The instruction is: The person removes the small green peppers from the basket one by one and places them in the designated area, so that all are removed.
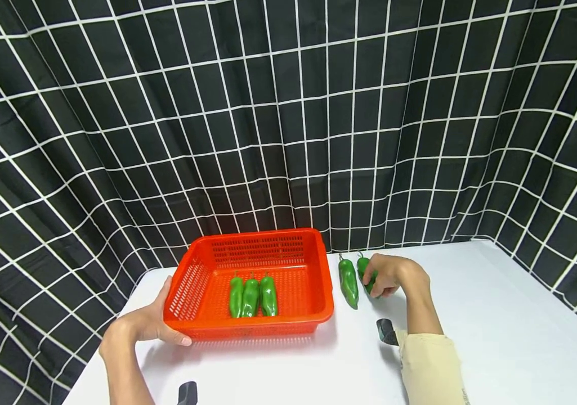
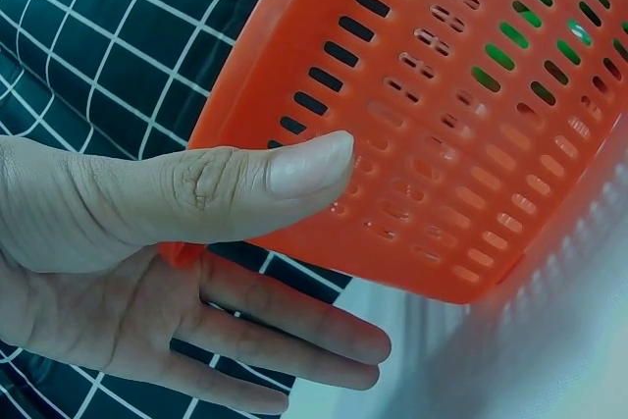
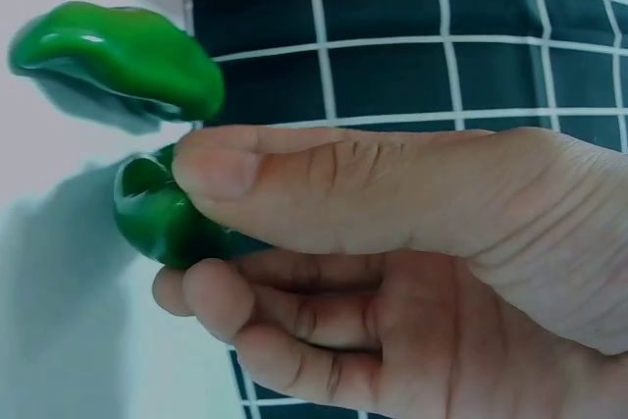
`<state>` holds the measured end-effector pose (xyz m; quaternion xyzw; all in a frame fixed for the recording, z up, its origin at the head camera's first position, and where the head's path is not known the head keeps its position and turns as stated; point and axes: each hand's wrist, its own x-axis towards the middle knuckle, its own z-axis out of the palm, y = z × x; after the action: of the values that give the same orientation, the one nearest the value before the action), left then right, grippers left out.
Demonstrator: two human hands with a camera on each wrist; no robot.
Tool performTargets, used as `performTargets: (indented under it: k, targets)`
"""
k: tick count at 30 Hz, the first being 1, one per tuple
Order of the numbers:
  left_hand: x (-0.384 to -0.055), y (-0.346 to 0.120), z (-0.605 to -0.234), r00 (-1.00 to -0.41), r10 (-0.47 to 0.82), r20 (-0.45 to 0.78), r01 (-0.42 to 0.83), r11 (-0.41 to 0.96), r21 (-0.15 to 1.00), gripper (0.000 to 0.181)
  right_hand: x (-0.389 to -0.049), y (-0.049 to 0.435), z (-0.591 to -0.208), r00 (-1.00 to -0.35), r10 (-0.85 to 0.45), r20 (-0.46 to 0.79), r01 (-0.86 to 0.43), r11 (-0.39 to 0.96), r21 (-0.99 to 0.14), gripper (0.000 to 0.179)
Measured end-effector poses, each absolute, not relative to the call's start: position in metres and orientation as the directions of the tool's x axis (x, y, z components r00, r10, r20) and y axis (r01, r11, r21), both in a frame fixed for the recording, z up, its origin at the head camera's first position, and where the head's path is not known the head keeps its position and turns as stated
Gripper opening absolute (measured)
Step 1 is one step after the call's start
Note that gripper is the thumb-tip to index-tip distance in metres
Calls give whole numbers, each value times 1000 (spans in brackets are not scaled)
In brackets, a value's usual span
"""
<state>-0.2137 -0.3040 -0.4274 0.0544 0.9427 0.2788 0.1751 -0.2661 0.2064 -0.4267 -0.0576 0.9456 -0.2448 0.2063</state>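
Note:
At the near left corner of a red plastic basket (image 1: pixel 278 322), my left hand (image 1: pixel 145 324) rests with its thumb along the front wall. Its fingers are straight on the other side of that corner in the left wrist view. Three green peppers (image 1: pixel 250 298) lie side by side on the basket floor. To the right of the basket, my right hand (image 1: pixel 393 274) pinches a green pepper (image 3: pixel 162 211) between thumb and curled fingers, and partly hides it. Another green pepper (image 1: pixel 348 282) lies on the table just left of that hand.
The white table (image 1: pixel 501 326) runs back to a black cloth (image 1: pixel 349 112) with a white grid, which hangs behind and at both sides. Small dark devices (image 1: pixel 387 332) show near each wrist. A beige sleeve (image 1: pixel 430 365) covers the right forearm.

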Motion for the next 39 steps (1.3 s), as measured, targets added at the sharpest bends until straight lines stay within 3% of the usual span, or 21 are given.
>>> performTargets:
  k: [3,10,16,28,34,39]
  targets:
    - [-213,-304,-428,-932,201,-302,-3,828,560,154,-269,206,-432,-899,-194,-392,24,873,-487,41]
    - [-212,-304,-426,-934,205,-294,-5,813,582,153,-275,203,-440,-904,-171,-393,68,848,-526,74]
    - [-213,-304,-424,-933,193,-303,-13,825,566,153,-276,203,-438,-906,-180,-382,72,826,-558,57]
    - [-213,-305,-424,-934,197,-299,-1,833,553,153,-275,204,-440,-899,-202,-389,56,828,-558,46]
    - [-213,-306,-424,-932,184,-311,-21,832,555,154,-277,206,-439,-896,-202,-395,55,833,-551,58]
    - [-212,-307,-424,-933,188,-306,-14,833,553,154,-279,205,-439,-897,-208,-389,22,860,-510,78]
